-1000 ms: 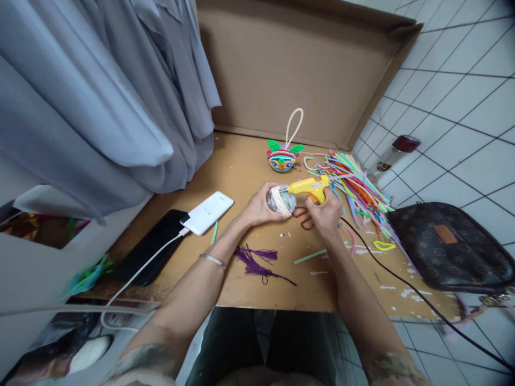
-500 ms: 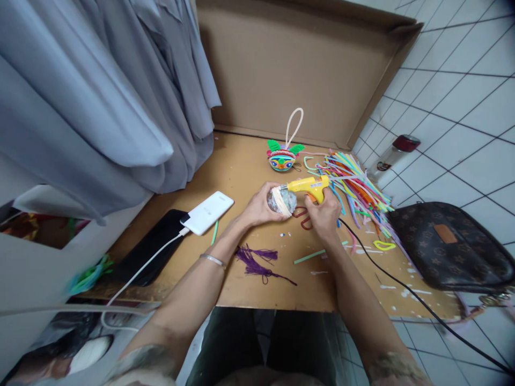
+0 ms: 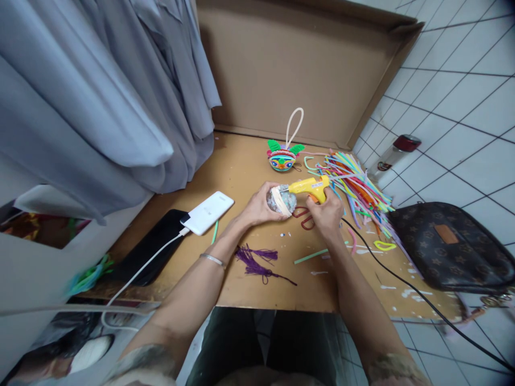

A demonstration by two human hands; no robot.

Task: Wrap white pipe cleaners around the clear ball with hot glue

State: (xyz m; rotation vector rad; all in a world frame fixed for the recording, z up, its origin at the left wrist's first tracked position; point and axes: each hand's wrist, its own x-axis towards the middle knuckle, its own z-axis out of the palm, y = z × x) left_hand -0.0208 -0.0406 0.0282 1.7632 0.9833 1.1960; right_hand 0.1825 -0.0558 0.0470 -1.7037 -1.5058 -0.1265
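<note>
My left hand (image 3: 260, 206) is closed around a rounded, speckled grey-blue ball (image 3: 286, 197) with a cream strip wrapped across it. My right hand (image 3: 328, 210) grips a yellow hot glue gun (image 3: 309, 186) by its handle. The gun's metal nozzle points left and meets the ball's upper right side; whether it touches the surface I cannot tell. Red-handled scissors (image 3: 306, 222) lie under the right hand, partly hidden. Behind the hands sits a colourful lion-head ornament (image 3: 281, 159) with green ears and a white loop. Purple tassels (image 3: 259, 262) rest in front.
Coloured pipe cleaners or foam strips (image 3: 356, 185) are heaped at right, beside a brown patterned bag (image 3: 454, 244). A black cord (image 3: 386, 272) runs off to the right. At left, a white power bank (image 3: 209, 212) overlaps a black case (image 3: 155, 252). A cardboard panel (image 3: 298, 69) stands behind.
The glue gun and my right hand have shifted slightly right, drawing the nozzle a little along the ball. My left hand and the ball have barely moved.
</note>
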